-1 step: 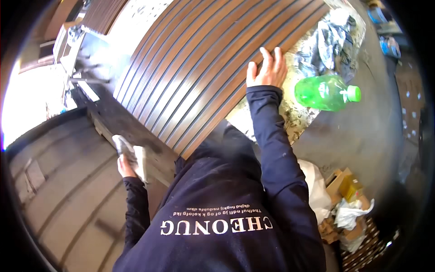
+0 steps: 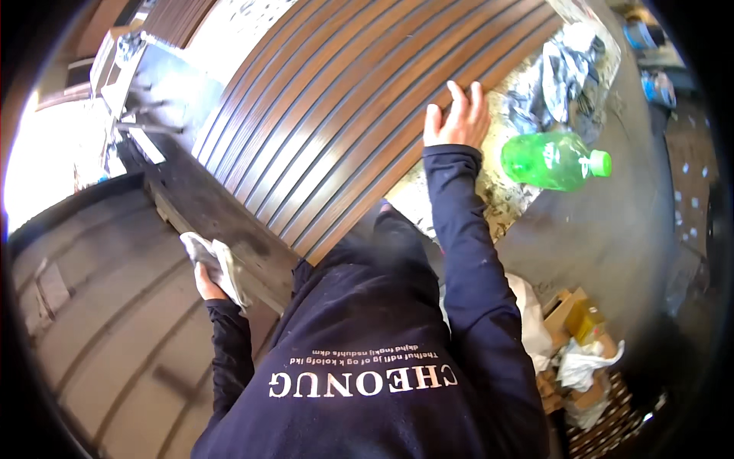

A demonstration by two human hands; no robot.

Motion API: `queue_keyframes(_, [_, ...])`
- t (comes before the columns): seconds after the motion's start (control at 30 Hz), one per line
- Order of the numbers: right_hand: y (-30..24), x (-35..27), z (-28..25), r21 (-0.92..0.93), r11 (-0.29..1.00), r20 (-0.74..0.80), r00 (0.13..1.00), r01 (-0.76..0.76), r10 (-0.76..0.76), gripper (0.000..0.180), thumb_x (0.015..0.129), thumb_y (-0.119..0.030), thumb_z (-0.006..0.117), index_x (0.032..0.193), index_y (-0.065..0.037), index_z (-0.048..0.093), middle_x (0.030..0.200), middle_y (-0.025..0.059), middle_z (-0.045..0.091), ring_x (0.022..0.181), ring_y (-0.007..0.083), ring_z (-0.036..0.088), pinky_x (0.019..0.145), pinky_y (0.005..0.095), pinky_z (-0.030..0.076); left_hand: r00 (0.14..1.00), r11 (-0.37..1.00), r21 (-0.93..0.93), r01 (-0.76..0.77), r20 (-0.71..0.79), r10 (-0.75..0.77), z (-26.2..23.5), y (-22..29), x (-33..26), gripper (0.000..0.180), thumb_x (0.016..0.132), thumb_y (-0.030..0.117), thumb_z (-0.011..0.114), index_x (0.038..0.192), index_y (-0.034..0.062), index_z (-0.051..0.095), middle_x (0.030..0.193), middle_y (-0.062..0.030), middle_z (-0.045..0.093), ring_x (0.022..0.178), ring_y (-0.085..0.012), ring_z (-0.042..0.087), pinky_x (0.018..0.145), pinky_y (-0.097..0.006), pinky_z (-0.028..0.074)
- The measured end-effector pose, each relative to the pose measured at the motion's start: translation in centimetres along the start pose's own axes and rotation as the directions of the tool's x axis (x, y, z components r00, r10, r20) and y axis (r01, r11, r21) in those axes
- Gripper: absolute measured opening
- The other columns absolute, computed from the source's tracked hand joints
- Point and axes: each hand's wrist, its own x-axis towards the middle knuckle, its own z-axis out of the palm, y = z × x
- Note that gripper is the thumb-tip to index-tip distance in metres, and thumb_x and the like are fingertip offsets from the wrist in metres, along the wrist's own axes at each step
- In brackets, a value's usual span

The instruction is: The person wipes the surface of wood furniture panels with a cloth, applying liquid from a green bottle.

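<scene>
My left hand (image 2: 208,284) is down at my left side, away from the panel, closed around a folded whitish-grey cloth (image 2: 219,264). A brown slatted panel (image 2: 336,115) with dark grooves lies in front of me. My right hand (image 2: 460,116) rests at the panel's near right edge with its fingers spread, holding nothing. Just right of that hand, a green plastic bottle (image 2: 547,159) with a green cap lies on its side. Beyond the bottle there is crumpled grey plastic film (image 2: 562,76).
Under the panel and bottle is a stained, speckled board (image 2: 501,195). At lower right stands a basket (image 2: 604,428) near cardboard scraps (image 2: 566,310) and a crumpled white wrapper (image 2: 585,363). A dark beam (image 2: 218,214) runs along my left, beside a ridged brown surface (image 2: 115,329).
My left hand and the cloth have shifted slightly left. My right hand appears a little farther right, still at the panel's edge with its fingers spread.
</scene>
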Motion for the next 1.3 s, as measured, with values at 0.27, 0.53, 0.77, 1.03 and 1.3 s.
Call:
queue_keyframes(0.27, [-13.1, -6.8, -4.9, 0.761, 0.444, 0.512, 0.858, -0.473, 0.035, 0.058, 0.086, -0.016, 0.064, 0.134, 0.002, 0.037, 0.126, 0.0205, 0.049, 0.111, 0.0257, 0.053, 0.096, 0.0362, 0.044, 0.995, 0.996, -0.083, -0.032, 0.091, 0.04, 7.3, -4.1, 2.5, 0.04, 0.081, 0.008, 0.057, 0.12, 0.002, 0.05, 0.114, -0.012, 0.059, 0.105, -0.0269, 0.058, 0.092, -0.04, 0.047])
queue_keyframes(0.53, [-25.9, -18.0, 0.6, 0.371, 0.375, 0.919, 0.393, -0.849, -0.021, 0.036, 0.087, -0.018, 0.065, 0.116, 0.001, 0.056, 0.094, 0.0069, 0.068, 0.084, 0.014, 0.063, 0.078, 0.0305, 0.051, 0.853, 0.926, 0.244, -0.288, 0.505, 0.132, 3.5, -0.4, 4.0, 0.07, 0.079, -0.005, 0.067, 0.136, 0.0041, 0.027, 0.11, -0.0163, 0.06, 0.101, -0.0229, 0.061, 0.088, -0.033, 0.048])
queue_keyframes(0.77, [-32.0, -17.7, 1.3, 0.454, 0.798, 0.825, 0.524, -0.396, -0.209, 0.026, 0.087, -0.021, 0.052, 0.109, -0.007, 0.057, 0.087, 0.0224, 0.064, 0.078, 0.0404, 0.063, 0.067, 0.0453, 0.05, 0.773, 0.454, 0.629, -0.631, 0.56, 0.298, -2.8, 7.0, 7.3, 0.091, 0.063, 0.005, 0.077, 0.142, 0.0081, 0.031, 0.112, -0.0093, 0.052, 0.096, -0.0179, 0.054, 0.076, -0.03, 0.046])
queue_keyframes(1.03, [-37.5, -16.9, 0.5, 0.541, 0.79, 0.837, 0.281, -0.29, -0.47, 0.026, 0.086, -0.027, 0.059, 0.102, -0.006, 0.057, 0.086, 0.0169, 0.065, 0.082, 0.0353, 0.063, 0.076, 0.0433, 0.049, 0.436, 0.325, 0.562, -0.76, 0.813, -0.386, -3.1, 12.5, 10.0, 0.044, 0.067, 0.02, 0.081, 0.106, 0.0089, 0.065, 0.098, -0.0065, 0.067, 0.095, -0.0253, 0.061, 0.093, -0.039, 0.04])
queue_keyframes(1.3, [-34.3, -17.8, 0.9, 0.307, 0.855, 0.926, 0.337, -0.418, -0.168, 0.052, 0.077, -0.035, 0.07, 0.115, -0.003, 0.058, 0.1, 0.0181, 0.065, 0.093, 0.0317, 0.063, 0.08, 0.0373, 0.048, 0.642, 0.852, 0.497, -0.166, 0.71, -0.29, -2.9, 9.2, 11.3, 0.026, 0.09, 0.015, 0.059, 0.112, -0.0002, 0.061, 0.096, -0.0017, 0.067, 0.084, -0.0093, 0.059, 0.076, -0.025, 0.047])
